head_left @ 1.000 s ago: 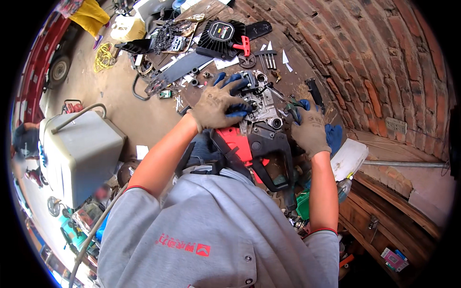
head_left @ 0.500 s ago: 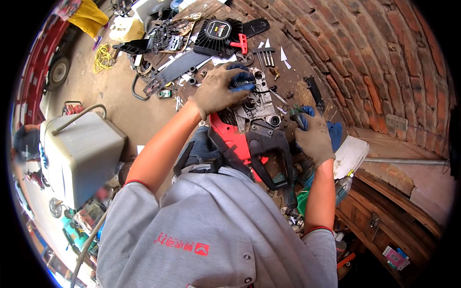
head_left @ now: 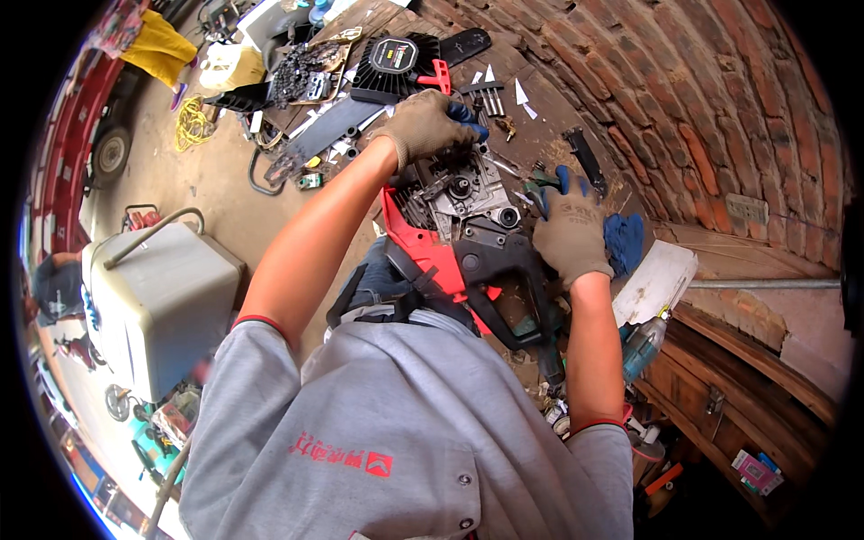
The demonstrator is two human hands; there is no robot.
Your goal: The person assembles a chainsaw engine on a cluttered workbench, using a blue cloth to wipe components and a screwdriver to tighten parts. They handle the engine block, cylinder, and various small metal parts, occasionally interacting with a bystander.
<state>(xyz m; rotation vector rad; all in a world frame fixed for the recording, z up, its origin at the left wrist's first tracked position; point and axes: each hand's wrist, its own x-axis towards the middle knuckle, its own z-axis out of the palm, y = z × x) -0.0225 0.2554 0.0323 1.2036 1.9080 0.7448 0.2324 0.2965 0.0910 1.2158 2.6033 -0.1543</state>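
A partly stripped chainsaw body (head_left: 439,261), with red housing, bare metal engine casing (head_left: 472,193) and black rear handle (head_left: 540,306), lies on the bench before me. My left hand (head_left: 430,130), in a tan glove with blue fingertips, curls over the far end of the casing; what lies under its fingers is hidden. To the right of the casing my right hand (head_left: 573,232), gloved alike, has its fingers stretched out low over the bench. By its fingertips is a small green object (head_left: 540,183), partly covered, whose kind I cannot make out.
A black starter cover (head_left: 394,56) with a red pull handle, a guide bar (head_left: 328,135) and a heaped chain (head_left: 301,76) lie at the far left. A brick wall (head_left: 702,117) bounds the right. A blue cloth (head_left: 624,243) and teal power tool (head_left: 643,346) sit right.
My left hand has shifted right and away from me across the casing. My right hand has moved slightly, its fingers straightening beside the green object. The casing shows more openly.
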